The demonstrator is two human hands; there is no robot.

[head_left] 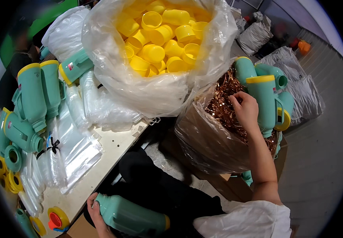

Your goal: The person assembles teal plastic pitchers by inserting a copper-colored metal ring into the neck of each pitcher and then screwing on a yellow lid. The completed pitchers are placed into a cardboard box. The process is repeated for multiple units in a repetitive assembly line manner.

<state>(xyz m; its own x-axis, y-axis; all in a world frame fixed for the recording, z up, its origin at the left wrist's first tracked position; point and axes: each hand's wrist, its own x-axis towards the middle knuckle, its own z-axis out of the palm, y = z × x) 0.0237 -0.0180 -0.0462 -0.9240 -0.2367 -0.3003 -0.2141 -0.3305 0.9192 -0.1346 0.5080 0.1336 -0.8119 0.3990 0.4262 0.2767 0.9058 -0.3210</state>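
Green bottle (133, 216) held on its side, neck leftward, wide end yellow-banded, just off the table's (117, 142) near edge. Coppery strands (225, 105) loosely tangled, contained within clear bag's (211, 146) rim.

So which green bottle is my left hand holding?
The green bottle near the picture's bottom edge, lying sideways, yellow-rimmed end pointing right: your left hand grips it and touches no other.

Workshop: bulk-bagged yellow cups (161, 35), heaped green bottles (32, 93), bulging sacks (255, 35).
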